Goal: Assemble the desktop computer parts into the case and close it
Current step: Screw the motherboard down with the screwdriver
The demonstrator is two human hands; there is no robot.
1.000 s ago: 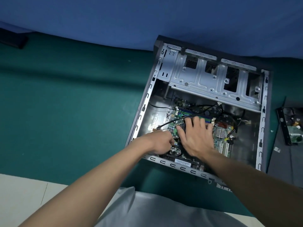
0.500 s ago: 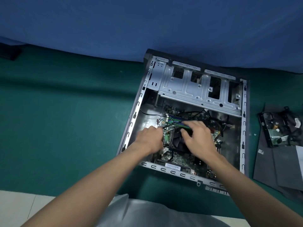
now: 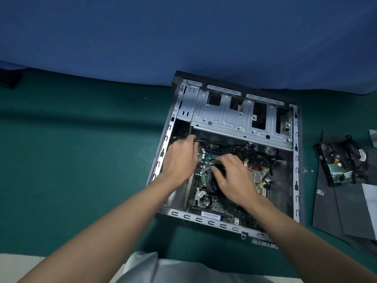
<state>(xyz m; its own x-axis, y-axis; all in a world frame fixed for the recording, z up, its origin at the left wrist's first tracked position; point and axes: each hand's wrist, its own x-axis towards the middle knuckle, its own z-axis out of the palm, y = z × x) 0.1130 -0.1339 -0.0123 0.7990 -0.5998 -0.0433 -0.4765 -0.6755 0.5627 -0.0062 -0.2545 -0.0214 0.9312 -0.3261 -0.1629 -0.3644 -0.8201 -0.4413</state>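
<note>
Fingers [image 3: 188, 140] of the left hand [image 3: 180, 160] were curled and pinched a thin black cable [image 3: 210, 141] at the far left of the case interior; the cable ran rightward across the top edge of the motherboard [image 3: 204, 193]. The right hand [image 3: 234, 178] lay over the middle of the board with its fingers [image 3: 226, 160] bent. Thumb and forefinger appeared to pinch a green memory module [image 3: 214, 163] at the slots, though the contact was partly hidden by the hand itself. Both forearms reached in over the near rim.

The computer case [image 3: 296, 160] lay on its side on the green bench [image 3: 71, 150], open side up, its far end against a blue cloth [image 3: 183, 37]. The motherboard sat on the floor of the case. An unpainted metal drive cage [image 3: 230, 119] spanned the far end, its bays showing dark openings. Loose black wires [image 3: 271, 160] trailed over the right part of the board.

Outside the case, to its right, a dark grey side panel [image 3: 336, 211] lay flat on the bench. At the panel's far end rested a drive in its bracket [image 3: 338, 170], with a bundle of cables on it. A small screw [image 3: 312, 170] lay between the case and the panel. A pale garment [image 3: 163, 268] showed at the near edge of the view.
</note>
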